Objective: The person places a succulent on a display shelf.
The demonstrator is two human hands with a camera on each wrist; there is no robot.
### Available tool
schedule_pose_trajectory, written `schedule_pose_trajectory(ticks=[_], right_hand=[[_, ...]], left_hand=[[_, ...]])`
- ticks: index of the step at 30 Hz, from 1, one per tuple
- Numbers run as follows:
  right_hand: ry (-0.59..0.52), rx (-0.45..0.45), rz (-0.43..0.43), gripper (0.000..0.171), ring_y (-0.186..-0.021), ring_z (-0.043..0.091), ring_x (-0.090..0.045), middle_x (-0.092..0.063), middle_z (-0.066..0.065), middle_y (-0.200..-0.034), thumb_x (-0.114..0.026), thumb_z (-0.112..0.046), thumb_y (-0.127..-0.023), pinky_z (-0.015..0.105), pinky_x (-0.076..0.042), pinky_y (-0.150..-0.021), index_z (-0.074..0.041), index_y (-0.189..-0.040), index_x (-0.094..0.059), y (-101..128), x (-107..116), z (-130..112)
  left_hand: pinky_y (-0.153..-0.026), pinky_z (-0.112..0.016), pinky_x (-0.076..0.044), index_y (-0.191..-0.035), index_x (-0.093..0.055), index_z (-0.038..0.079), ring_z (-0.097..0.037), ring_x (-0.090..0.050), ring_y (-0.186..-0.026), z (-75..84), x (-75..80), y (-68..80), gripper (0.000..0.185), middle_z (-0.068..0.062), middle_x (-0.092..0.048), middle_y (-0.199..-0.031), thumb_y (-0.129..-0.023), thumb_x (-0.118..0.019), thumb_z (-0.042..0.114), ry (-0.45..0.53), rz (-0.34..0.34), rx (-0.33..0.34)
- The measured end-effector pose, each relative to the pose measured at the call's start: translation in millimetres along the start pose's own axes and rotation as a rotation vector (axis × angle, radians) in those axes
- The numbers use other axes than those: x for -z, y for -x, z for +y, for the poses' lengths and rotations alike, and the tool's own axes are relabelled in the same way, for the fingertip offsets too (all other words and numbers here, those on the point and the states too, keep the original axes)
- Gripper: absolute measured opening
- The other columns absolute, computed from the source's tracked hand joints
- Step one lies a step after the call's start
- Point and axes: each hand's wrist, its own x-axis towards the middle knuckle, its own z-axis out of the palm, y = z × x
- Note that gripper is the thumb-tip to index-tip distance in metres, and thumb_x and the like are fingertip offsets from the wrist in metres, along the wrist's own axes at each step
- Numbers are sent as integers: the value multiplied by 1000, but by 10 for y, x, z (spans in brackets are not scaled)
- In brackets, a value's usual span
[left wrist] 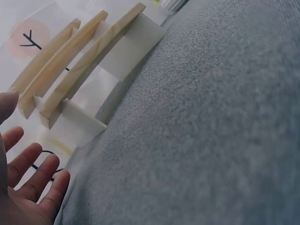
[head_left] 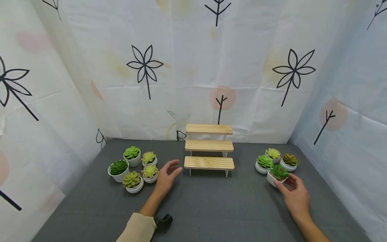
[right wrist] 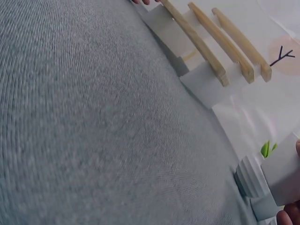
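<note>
In the head view my right hand (head_left: 297,197) pinches a small potted succulent (head_left: 278,173) by its white pot, thumb on the near side. The pot tilts in front of three other potted succulents at the right. In the right wrist view the held white pot (right wrist: 283,173) shows at the lower right edge, overlapping a ribbed pot (right wrist: 252,176). My left hand (head_left: 165,178) holds nothing, its fingers spread and loosely bent, between the left group of succulents (head_left: 132,180) and the wooden three-step stand (head_left: 209,163). In the left wrist view the left hand's fingers (left wrist: 35,173) extend toward the stand.
The stand has bare wooden steps on white supports, at the back middle of the grey tabletop (head_left: 217,205). Several potted succulents sit at the left, others (head_left: 264,162) at the right. A patterned white cloth (head_left: 193,67) closes off the back and sides.
</note>
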Motion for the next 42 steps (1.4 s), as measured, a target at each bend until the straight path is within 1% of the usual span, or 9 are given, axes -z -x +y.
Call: schedule_pose_trajectory(ticks=[9,11,16,18,20,33,37,40,42], right_hand=[[-70,61,-20,56,-90,-13,-44,-61,20,-115,-79,-14,-83,2,-38,-72,3,-130,-53,-16,-7,-159],[-83,60,-33,56,-91,-12,-45,-60,21,-116,-78,-14,-84,2,-39,-72,3,-130,-53,-11,-2,-190],[-93,81,-41,56,-91,-11,-47,-60,19,-116,-78,-13,-84,3,-40,-73,2,-131,-53,-17,-18,-246],[-98,94,-38,56,-91,-11,-48,-60,18,-115,-78,-12,-84,3,-41,-73,2,-131,-53,-25,-34,-260],[-116,110,-41,57,-91,-11,-48,-60,21,-115,-78,-10,-83,4,-41,-73,4,-132,-52,-31,-48,-265],[-135,119,-82,57,-97,-6,-48,-59,19,-119,-76,-11,-86,3,-39,-77,3,-135,-50,-40,-96,-369],[-122,123,-91,57,-95,-8,-47,-59,20,-119,-76,-12,-86,3,-40,-77,4,-134,-50,-66,-99,-396],[-112,132,-109,56,-93,-11,-47,-59,20,-120,-76,-13,-86,3,-40,-76,3,-134,-50,-83,-98,-417],[-105,136,-121,56,-94,-8,-49,-59,20,-120,-75,-14,-87,4,-40,-76,2,-134,-50,-95,-100,-435]], left_hand=[[-90,-50,-47,-126,-56,-9,-46,-57,-110,-24,-57,-43,39,-31,-57,-124,-92,-66,7,-5,10,20],[-91,-49,-46,-127,-57,-7,-43,-58,-110,-127,-78,-74,40,-28,-58,-124,-92,-68,10,-9,23,30],[-91,-51,-46,-127,-57,-7,-41,-59,-108,-149,-107,-98,40,-28,-59,-122,-91,-68,9,1,37,26],[-90,-52,-47,-126,-56,-10,-44,-59,-107,-47,-113,-82,40,-31,-58,-121,-91,-67,6,3,35,21],[-90,-49,-47,-126,-56,-11,-44,-59,-106,-20,-124,-86,40,-31,-58,-120,-91,-67,4,7,37,21],[-89,-50,-48,-128,-53,-13,-47,-57,-108,-31,-201,-148,43,-33,-57,-119,-91,-67,3,34,19,50],[-91,-54,-46,-130,-53,-11,-47,-57,-110,-201,-223,-200,45,-30,-58,-120,-90,-69,4,41,22,56],[-91,-51,-46,-131,-54,-8,-42,-58,-107,-347,-239,-238,46,-27,-60,-118,-90,-70,6,25,24,43],[-89,-47,-48,-131,-55,-5,-38,-60,-105,-389,-245,-247,47,-23,-62,-117,-89,-71,8,20,20,40]])
